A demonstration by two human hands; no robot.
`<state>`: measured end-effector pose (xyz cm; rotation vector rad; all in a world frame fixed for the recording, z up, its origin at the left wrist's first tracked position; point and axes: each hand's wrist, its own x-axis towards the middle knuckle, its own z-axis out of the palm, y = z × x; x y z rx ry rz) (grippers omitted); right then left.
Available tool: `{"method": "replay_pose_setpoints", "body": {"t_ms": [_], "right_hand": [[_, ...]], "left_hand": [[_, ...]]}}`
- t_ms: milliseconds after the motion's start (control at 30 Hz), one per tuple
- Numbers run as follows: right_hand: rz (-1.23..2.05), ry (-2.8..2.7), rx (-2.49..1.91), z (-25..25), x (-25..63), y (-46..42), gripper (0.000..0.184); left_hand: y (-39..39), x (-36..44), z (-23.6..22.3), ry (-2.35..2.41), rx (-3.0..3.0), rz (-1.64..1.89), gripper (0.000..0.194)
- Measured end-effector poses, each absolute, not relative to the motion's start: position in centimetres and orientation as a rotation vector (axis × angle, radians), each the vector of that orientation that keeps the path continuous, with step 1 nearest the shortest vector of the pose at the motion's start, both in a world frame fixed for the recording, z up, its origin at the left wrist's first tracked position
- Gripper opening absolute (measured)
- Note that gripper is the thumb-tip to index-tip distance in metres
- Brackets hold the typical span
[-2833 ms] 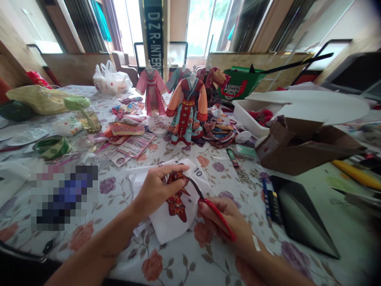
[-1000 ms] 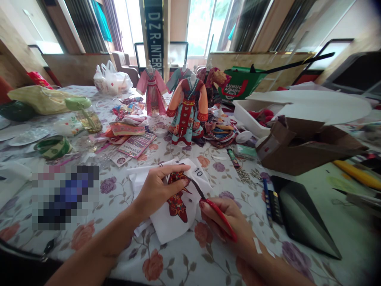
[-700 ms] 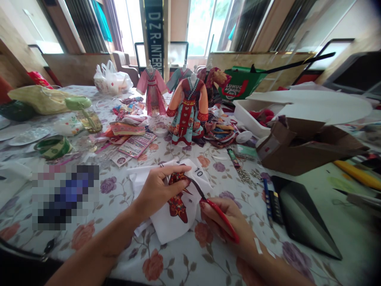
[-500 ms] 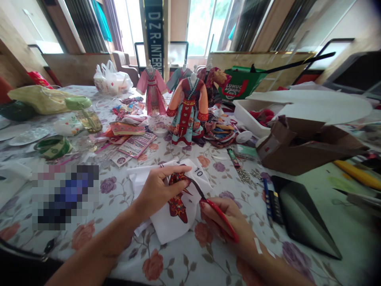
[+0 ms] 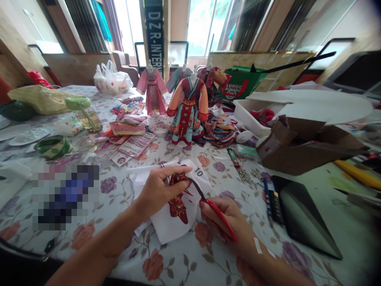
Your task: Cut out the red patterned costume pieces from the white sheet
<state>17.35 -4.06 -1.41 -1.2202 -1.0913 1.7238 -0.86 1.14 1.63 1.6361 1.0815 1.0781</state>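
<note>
My right hand (image 5: 222,218) is closed around the red handles of a pair of scissors (image 5: 223,222). Their dark blades reach up and left to the edge of a red patterned shape printed on white fabric (image 5: 169,230). A black number 10 is printed on the fabric to the right of that shape. My left hand (image 5: 162,184) pinches the fabric from the left side, thumb and index finger beside the blade tips. Part of the printed shape is hidden under these fingers. Two small white strips cling to my right wrist.
Miniature robes on stands, the nearest an orange-sleeved robe (image 5: 189,109), rise beyond my hands. Fabric scraps (image 5: 220,129) lie around them. A brown cardboard box (image 5: 297,147) and a black tablet-like slab (image 5: 303,214) are at right. A green roll of tape (image 5: 53,147) lies at left.
Over the earlier frames the scissor handles shift only very slightly in my right hand. My left hand and the fabric stay in practically the same place.
</note>
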Motion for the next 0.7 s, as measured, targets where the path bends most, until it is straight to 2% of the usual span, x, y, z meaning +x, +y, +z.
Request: {"method": "replay_pose_setpoints", "body": {"t_ms": [700], "right_hand": [[1.752,-1.096,-1.162,-1.34,17.3,-4.1,0.046]], "left_hand": [[1.2,-0.9,1.3,1.067,1.628,1.079,0.029]]}}
